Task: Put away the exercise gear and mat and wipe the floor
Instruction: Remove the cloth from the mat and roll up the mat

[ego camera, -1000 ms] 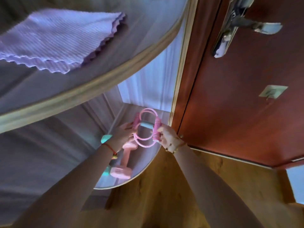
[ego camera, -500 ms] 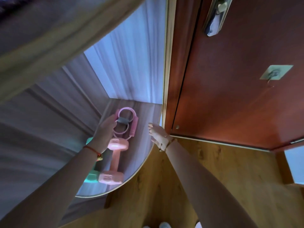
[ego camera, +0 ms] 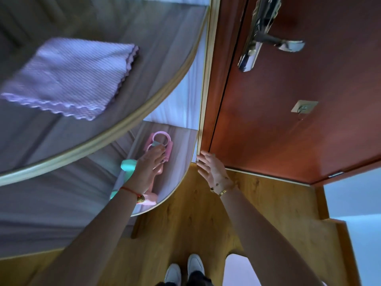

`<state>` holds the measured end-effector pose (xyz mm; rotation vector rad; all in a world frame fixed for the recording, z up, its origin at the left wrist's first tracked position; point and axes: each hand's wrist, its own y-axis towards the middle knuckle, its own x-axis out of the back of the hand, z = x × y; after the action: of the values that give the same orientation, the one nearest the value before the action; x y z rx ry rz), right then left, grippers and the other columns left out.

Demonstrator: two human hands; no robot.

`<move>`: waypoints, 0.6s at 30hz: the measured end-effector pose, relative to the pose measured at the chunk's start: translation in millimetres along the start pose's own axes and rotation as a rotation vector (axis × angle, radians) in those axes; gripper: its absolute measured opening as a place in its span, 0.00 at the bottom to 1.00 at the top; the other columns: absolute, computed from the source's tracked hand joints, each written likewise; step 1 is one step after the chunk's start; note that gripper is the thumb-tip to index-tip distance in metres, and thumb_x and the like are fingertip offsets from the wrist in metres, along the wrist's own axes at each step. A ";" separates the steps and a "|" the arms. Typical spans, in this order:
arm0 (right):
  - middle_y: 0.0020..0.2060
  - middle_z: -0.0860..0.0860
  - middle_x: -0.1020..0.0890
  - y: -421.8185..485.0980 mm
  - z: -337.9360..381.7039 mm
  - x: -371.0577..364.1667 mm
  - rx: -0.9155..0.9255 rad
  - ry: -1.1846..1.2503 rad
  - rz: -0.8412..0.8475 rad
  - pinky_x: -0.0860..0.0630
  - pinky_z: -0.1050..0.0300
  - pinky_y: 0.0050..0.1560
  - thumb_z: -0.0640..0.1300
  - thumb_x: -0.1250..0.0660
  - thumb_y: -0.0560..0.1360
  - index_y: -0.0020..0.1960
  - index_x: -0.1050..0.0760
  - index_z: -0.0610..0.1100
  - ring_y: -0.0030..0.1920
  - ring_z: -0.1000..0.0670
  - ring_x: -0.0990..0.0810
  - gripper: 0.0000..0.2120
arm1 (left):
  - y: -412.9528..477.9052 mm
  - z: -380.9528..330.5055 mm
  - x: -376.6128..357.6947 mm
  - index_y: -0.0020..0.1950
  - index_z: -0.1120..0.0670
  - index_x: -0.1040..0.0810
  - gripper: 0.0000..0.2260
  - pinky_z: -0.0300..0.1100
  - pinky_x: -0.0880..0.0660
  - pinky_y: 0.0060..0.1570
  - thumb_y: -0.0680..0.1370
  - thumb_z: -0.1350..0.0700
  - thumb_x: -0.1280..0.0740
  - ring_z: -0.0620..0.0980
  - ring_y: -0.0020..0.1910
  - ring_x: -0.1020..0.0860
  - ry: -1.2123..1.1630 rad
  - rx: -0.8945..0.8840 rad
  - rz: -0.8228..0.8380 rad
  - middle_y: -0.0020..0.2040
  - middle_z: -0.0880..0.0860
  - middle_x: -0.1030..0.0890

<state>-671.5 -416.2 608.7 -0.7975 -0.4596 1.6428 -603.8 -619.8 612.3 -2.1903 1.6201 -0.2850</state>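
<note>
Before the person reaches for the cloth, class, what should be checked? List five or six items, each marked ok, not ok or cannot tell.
1. Pink pull band lies on the lower shelf: ok.
2. Left hand is off the band: not ok, its fingers touch it.
3. Right hand is free: ok, open, holding nothing.
4. Purple cloth lies ready on the upper shelf: ok.
5. Pink dumbbell and teal dumbbell are on the lower shelf: ok.
6. Mat put away: cannot tell, none in view.
</note>
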 end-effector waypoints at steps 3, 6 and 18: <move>0.64 0.48 0.23 -47.0 0.2 11.6 0.031 0.009 -0.046 0.34 0.48 0.71 0.47 0.45 0.83 0.68 0.28 0.45 0.68 0.47 0.28 0.16 | -40.3 -8.4 -1.9 0.75 0.57 0.32 0.22 0.52 0.32 0.73 0.81 0.54 0.40 0.53 0.72 0.28 -0.005 0.010 0.071 0.73 0.56 0.26; 0.61 0.49 0.21 -96.6 -4.0 23.0 0.065 0.040 -0.116 0.32 0.47 0.69 0.48 0.40 0.81 0.62 0.24 0.47 0.65 0.47 0.26 0.13 | -76.9 -20.5 -5.5 0.73 0.54 0.28 0.18 0.47 0.29 0.70 0.83 0.50 0.40 0.51 0.70 0.25 -0.077 0.068 0.105 0.69 0.52 0.22; 0.54 0.49 0.17 -289.7 -98.7 27.6 0.239 0.392 -0.359 0.26 0.56 0.47 0.42 0.42 0.81 0.62 0.22 0.43 0.55 0.49 0.19 0.15 | -228.9 -27.6 -7.9 0.72 0.51 0.28 0.18 0.51 0.33 0.74 0.85 0.46 0.41 0.50 0.68 0.24 -0.047 0.121 0.397 0.67 0.50 0.21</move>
<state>-401.6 -335.4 731.2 -0.7820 -0.1148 1.1478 -418.5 -560.8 736.4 -1.7269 1.9084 -0.2064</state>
